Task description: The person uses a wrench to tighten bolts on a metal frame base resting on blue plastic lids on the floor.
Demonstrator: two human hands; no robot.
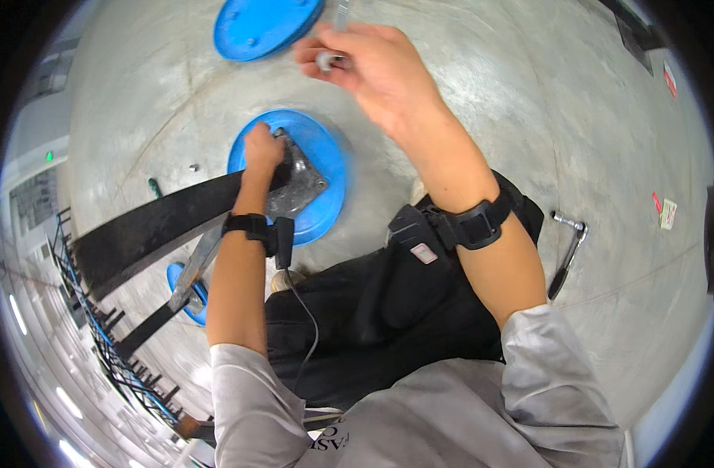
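Observation:
My left hand (262,147) is closed at the corner of a dark metal plate (298,187), beside a small bolt. Whatever its fingers pinch is hidden. The plate is at the end of a thick black beam (158,222) and lies over a round blue disc (330,168). Farther forward and to the right, my right hand (376,70) is raised above the floor, closed around a shiny metal wrench (331,60). One end of the wrench shows at the fingers, and its shank sticks out past the hand toward the far edge.
Another blue disc (267,27) lies at the far edge. A smaller blue disc (174,274) sits under a metal post at left. A ratchet wrench (571,249) rests on the floor at right. A small metal piece (194,167) and a green object (153,187) lie left.

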